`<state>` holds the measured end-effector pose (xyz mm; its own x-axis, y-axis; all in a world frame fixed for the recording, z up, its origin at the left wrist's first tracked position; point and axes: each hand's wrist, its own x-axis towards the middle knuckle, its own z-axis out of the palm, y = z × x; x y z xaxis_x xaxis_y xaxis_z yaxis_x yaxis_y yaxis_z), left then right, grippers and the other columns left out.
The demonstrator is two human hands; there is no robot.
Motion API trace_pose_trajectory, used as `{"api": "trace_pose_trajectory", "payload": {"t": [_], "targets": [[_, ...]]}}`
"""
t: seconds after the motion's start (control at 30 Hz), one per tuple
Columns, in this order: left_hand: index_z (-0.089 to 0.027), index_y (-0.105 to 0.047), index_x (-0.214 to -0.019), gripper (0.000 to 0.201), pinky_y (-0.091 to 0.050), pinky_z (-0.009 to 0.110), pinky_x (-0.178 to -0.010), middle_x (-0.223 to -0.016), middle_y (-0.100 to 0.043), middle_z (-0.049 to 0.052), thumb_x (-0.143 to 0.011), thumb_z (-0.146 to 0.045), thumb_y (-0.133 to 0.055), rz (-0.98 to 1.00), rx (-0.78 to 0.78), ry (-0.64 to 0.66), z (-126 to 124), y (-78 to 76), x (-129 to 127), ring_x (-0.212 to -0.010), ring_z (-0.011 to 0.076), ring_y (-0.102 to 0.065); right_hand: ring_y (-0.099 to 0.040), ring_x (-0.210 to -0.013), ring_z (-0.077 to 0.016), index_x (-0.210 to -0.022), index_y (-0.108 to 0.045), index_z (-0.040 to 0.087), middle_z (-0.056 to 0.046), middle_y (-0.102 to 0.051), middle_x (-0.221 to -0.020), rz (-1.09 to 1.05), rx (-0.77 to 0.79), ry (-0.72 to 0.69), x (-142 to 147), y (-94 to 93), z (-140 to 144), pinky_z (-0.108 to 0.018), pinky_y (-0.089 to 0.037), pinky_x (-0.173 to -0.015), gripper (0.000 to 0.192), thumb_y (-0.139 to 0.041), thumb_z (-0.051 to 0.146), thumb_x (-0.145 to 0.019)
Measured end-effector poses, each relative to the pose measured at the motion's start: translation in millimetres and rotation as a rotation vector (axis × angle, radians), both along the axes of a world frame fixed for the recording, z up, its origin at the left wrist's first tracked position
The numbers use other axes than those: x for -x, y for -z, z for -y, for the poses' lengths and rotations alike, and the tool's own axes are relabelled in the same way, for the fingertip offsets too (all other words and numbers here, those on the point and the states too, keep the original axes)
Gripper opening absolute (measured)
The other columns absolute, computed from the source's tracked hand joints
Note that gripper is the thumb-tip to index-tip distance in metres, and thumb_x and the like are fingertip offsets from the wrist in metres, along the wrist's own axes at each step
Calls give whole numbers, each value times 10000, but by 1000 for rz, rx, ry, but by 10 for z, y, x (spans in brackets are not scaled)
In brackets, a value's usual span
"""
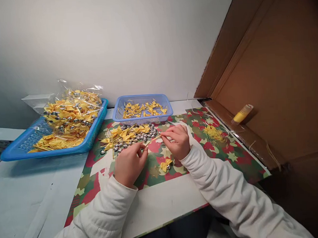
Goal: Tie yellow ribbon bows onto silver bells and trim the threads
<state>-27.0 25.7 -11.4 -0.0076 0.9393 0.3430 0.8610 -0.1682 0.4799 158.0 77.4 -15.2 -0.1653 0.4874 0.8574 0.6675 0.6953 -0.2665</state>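
Left hand (129, 163) and right hand (177, 140): pinching a thin gold cord (153, 139) between them. Yellow bow (165, 164) at 6 o'clock of the hands. Silver bells (138, 137) at 12 o'clock; small blue basket (142, 98) beyond; large blue tray (22, 149) at 10 o'clock.

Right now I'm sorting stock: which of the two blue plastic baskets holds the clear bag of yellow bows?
The larger, shallow blue tray on the left holds the clear bag; the smaller mesh basket has only loose bows.

Thin yellow strand (152, 140) stretched taut, slanting; raised just above the table.
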Motion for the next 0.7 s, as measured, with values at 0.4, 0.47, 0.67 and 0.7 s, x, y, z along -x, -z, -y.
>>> {"api": "trace_pose_trajectory", "payload": {"t": [0.4, 0.47, 0.67, 0.7], "targets": [[-190, -699, -770, 175, -488, 243, -533, -653, -727, -2, -784, -334, -601, 355, -50, -21, -14, 11, -11, -525, 143, -641, -633, -694, -156, -752, -730, 202, -21, -722, -721, -27, 156, -64, 88, 44, 65, -333, -384, -709, 125, -639, 188, -836], [-187, -702, -796, 180, -513, 247, -555, -699, -742, 10, -791, -332, -596, 385, -60, -16, -10, 16, -26, -561, 148, -661, -639, -666, -156, -745, -737, 199, -25, -730, -708, -77, 217, -107, 118, 35, 102, -333, -412, -704, 124, -646, 185, -828], [-195, -715, -832, 173, -521, 245, -572, -732, -753, 13, -810, -334, -615, 428, -130, 21, 14, 6, -67, -591, 141, -659, -653, -605, -151, -760, -767, 193, -43, -753, -717, -323, 552, -288, 200, -9, 203, -288, -519, -628, 100, -673, 160, -770], [-197, -718, -838, 176, -515, 242, -565, -728, -752, 10, -812, -340, -619, 424, -142, 24, 20, -1, -72, -582, 137, -652, -660, -615, -156, -754, -768, 193, -48, -756, -728, -370, 628, -297, 207, -19, 215, -286, -530, -624, 89, -683, 169, -758]]}}
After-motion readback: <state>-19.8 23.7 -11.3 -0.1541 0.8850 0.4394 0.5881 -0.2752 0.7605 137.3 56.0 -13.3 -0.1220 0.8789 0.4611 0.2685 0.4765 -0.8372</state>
